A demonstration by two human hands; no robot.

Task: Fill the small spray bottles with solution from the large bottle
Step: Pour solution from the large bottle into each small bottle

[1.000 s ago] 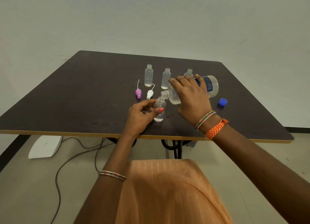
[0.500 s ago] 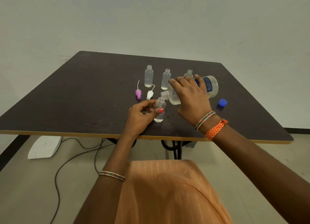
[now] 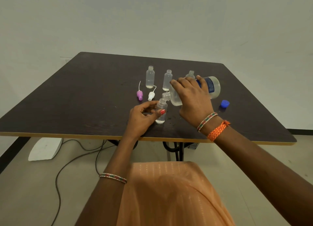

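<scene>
Head view: large bottle (image 3: pixel 210 88) being gripped by right hand (image 3: pixel 194 99), tilted, mouth over small spray bottle (image 3: pixel 161 111). That bottle being pinched upright on tabletop (image 3: pixel 76 99) by left hand (image 3: pixel 142 117) fingers (image 3: pixel 161 112). Two open bottles (image 3: pixel 150 77) standing behind.

Large bottle (image 3: pixel 194 90) tilted over small bottle (image 3: pixel 161 111), both hand-held.

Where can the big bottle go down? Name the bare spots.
The table is bare left of the pink spray cap, and along the right edge beyond the blue cap. Crowded: the middle, around the small bottles and both hands.
</scene>
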